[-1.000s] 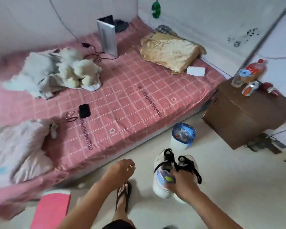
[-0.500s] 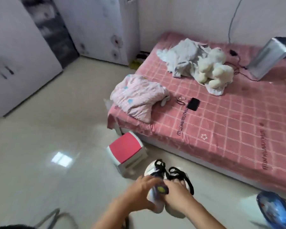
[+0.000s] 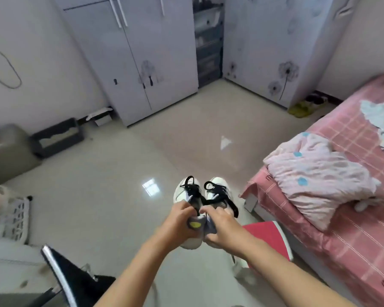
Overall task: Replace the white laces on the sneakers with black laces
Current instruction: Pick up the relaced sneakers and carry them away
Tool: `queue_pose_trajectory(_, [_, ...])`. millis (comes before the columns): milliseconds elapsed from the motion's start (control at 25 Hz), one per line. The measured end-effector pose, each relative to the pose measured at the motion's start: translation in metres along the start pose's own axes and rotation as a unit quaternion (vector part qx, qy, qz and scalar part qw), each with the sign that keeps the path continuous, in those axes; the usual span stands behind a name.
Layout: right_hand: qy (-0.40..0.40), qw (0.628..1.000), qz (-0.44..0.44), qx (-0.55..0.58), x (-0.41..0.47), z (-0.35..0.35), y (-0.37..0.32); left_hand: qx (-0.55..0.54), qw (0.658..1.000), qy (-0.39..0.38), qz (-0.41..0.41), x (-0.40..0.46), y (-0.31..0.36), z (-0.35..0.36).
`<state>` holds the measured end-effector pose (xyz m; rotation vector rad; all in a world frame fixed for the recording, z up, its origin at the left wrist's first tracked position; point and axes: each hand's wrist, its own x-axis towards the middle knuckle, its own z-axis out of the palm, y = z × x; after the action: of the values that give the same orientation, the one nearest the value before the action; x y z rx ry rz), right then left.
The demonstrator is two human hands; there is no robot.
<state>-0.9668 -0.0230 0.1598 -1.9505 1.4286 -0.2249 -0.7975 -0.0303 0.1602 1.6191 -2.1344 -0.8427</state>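
my left hand (image 3: 179,222) and right hand (image 3: 222,227) each clasp the heel end of one of the two white sneakers (image 3: 187,209), held side by side above the glossy beige tile floor (image 3: 111,196), toes pointing away. black laces (image 3: 217,197) are threaded through both. a red-topped stool (image 3: 268,235) sits just beneath, beside the pink checked bed (image 3: 350,218).

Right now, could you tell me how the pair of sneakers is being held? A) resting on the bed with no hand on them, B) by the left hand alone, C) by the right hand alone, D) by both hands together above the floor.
D: the left hand and the right hand each grip the heel end of the sneakers, whose black laces show, above the floor.
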Motion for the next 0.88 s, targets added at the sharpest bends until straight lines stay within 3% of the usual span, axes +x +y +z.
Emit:
queue_pose_trajectory(120, [0.003,0.998,-0.004,-0.057,0.072,-0.037,-0.017,-0.007,0.999,0.024,-0.029,0.059,-0.010,-0.039])
queue_pose_trajectory(360, [0.010,0.985,0.003,-0.175,0.210,-0.089,0.005,-0.044,0.997,0.002,-0.068,0.197,-0.026,-0.074])
queue_pose_trajectory(560, [0.028,0.994,0.054,-0.094,0.338,-0.152,0.060,-0.088,0.995,0.012,-0.047,0.345,-0.052,-0.101])
queue_pose_trajectory(680, [0.035,0.993,0.096,-0.050,0.395,-0.196,0.087,-0.050,0.997,-0.041,-0.044,0.412,-0.073,-0.131])
queue_pose_trajectory(760, [0.041,0.991,0.125,-0.033,0.432,-0.219,0.104,-0.037,0.992,-0.062,-0.108,0.441,-0.099,-0.162])
queue_pose_trajectory(880, [0.041,0.986,0.163,-0.019,0.498,-0.244,0.129,-0.070,0.974,0.003,-0.217,0.483,-0.152,-0.210])
